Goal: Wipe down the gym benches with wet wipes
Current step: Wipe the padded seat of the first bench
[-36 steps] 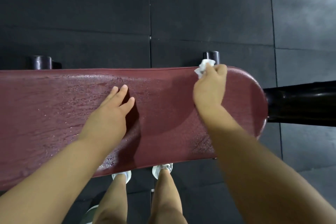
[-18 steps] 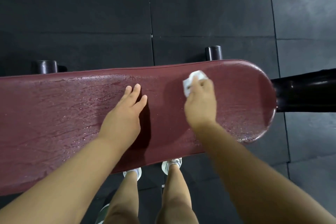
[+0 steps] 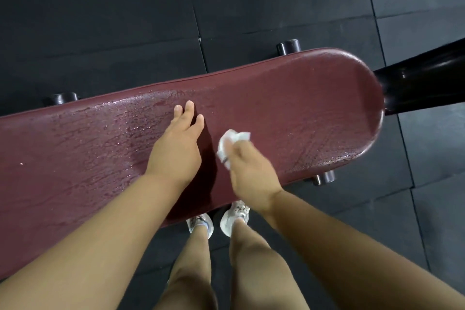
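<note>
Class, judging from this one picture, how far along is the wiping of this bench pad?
Done: wet streaks glisten across much of the maroon bench pad. In hand: the right hand presses a crumpled white wipe mid-pad, beside the flat left hand. Left: the patch under the hands; other benches are out of view.

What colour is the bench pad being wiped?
Dark maroon, glistening with wet streaks; the bench pad shows clearly in the head view.
</note>
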Motion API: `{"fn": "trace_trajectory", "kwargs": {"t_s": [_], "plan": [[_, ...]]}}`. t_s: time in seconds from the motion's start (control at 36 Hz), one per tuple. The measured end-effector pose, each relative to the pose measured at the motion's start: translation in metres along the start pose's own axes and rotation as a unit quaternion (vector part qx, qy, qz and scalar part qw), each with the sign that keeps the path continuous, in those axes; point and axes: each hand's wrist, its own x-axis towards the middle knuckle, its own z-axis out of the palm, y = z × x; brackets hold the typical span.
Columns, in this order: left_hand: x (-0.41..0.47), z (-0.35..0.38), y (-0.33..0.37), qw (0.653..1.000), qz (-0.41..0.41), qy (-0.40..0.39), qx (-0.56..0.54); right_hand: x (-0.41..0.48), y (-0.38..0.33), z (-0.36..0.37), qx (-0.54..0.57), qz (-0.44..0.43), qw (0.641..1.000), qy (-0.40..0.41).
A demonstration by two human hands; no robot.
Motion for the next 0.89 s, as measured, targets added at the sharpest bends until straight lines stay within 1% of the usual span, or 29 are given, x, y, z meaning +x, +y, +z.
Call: {"fn": "trace_trajectory", "kwargs": {"t_s": [0.03, 0.06, 0.08, 0.11, 0.14, 0.17, 0.19, 0.22, 0.25, 0.28, 0.31, 0.33, 0.36, 0.42, 0.44, 0.47, 0.5, 0.53, 0.58, 0.64, 0.67, 0.69, 0.72, 0.78, 0.81, 0.83, 0.86, 0.89], "plan": [[0.0, 0.0, -0.001, 1.0, -0.003, -0.003, -0.001, -0.008, 0.001, -0.003, 0.011, -0.064, 0.995, -0.072], [0.0, 0.001, -0.002, 1.0, -0.004, -0.005, 0.0, -0.011, 0.005, -0.012, 0.013, -0.107, 0.987, -0.116], [0.0, 0.001, -0.002, 1.0, -0.002, -0.004, 0.003, -0.011, 0.013, -0.021, -0.006, -0.137, 0.984, -0.114], [0.001, 0.002, -0.003, 1.0, 0.001, -0.003, 0.006, -0.009, 0.024, -0.031, -0.003, -0.113, 0.989, -0.096], [0.001, 0.002, -0.004, 1.0, 0.003, 0.0, 0.007, -0.005, 0.039, -0.038, -0.009, -0.061, 0.997, -0.038], [0.001, 0.002, -0.004, 1.0, 0.006, 0.004, 0.004, -0.001, 0.053, -0.044, -0.032, -0.001, 0.998, 0.047], [0.0, 0.002, -0.004, 1.0, 0.011, 0.009, 0.002, 0.001, 0.064, -0.047, -0.057, 0.058, 0.988, 0.132], [-0.001, 0.002, -0.004, 1.0, 0.014, 0.015, 0.002, 0.0, 0.071, -0.048, -0.043, 0.134, 0.972, 0.188], [-0.003, 0.002, -0.005, 1.0, 0.017, 0.019, 0.002, -0.001, 0.073, -0.043, -0.015, 0.195, 0.954, 0.228], [-0.006, 0.002, -0.005, 1.0, 0.019, 0.023, 0.001, -0.005, 0.067, -0.036, 0.043, 0.238, 0.934, 0.261], [-0.01, 0.001, -0.005, 0.999, 0.02, 0.026, -0.001, -0.01, 0.055, -0.028, 0.077, 0.257, 0.921, 0.283], [-0.016, 0.002, -0.005, 0.999, 0.02, 0.03, -0.004, -0.015, 0.04, -0.017, 0.081, 0.248, 0.923, 0.281], [-0.023, 0.003, -0.006, 0.999, 0.017, 0.032, -0.009, -0.022, 0.026, -0.001, 0.064, 0.208, 0.945, 0.245], [-0.037, 0.006, -0.008, 0.999, 0.005, 0.034, -0.018, -0.039, 0.004, 0.028, 0.035, 0.092, 0.989, 0.114], [-0.044, 0.009, -0.01, 0.999, -0.001, 0.041, -0.019, -0.048, -0.003, 0.036, 0.019, 0.018, 0.999, 0.022], [-0.051, 0.012, -0.013, 0.998, -0.008, 0.054, -0.018, -0.055, -0.004, 0.04, 0.009, -0.044, 0.998, -0.042], [-0.058, 0.016, -0.017, 0.998, -0.017, 0.066, -0.014, -0.061, -0.001, 0.036, -0.014, -0.094, 0.994, -0.061], [-0.066, 0.019, -0.021, 0.997, -0.029, 0.074, -0.006, -0.064, 0.007, 0.029, -0.054, -0.136, 0.988, -0.043], [-0.082, 0.026, -0.029, 0.995, -0.065, 0.077, -0.001, -0.061, 0.028, 0.007, -0.087, -0.124, 0.988, -0.008], [-0.096, 0.033, -0.034, 0.994, -0.09, 0.07, -0.005, -0.053, 0.047, -0.008, -0.024, -0.023, 0.999, 0.039], [-0.101, 0.035, -0.034, 0.994, -0.092, 0.063, -0.001, -0.047, 0.055, -0.015, -0.035, 0.019, 0.995, 0.089], [-0.104, 0.037, -0.034, 0.994, -0.093, 0.055, 0.002, -0.042, 0.058, -0.021, -0.004, 0.053, 0.989, 0.138], [-0.106, 0.038, -0.033, 0.994, -0.097, 0.048, 0.002, -0.039, 0.054, -0.025, 0.049, 0.087, 0.981, 0.165], [-0.104, 0.035, -0.029, 0.993, -0.115, 0.039, -0.004, -0.036, 0.041, -0.015, 0.054, 0.15, 0.969, 0.191], [-0.102, 0.033, -0.026, 0.991, -0.126, 0.037, -0.011, -0.037, 0.031, -0.005, 0.033, 0.149, 0.971, 0.183], [-0.101, 0.031, -0.025, 0.99, -0.137, 0.034, -0.02, -0.04, 0.021, 0.01, 0.043, 0.126, 0.975, 0.177], [-0.1, 0.028, -0.023, 0.989, -0.145, 0.03, -0.029, -0.042, 0.012, 0.025, 0.044, 0.084, 0.984, 0.15], [-0.1, 0.026, -0.023, 0.988, -0.149, 0.027, -0.035, -0.048, -0.003, 0.036, 0.035, 0.03, 0.996, 0.078]]}}
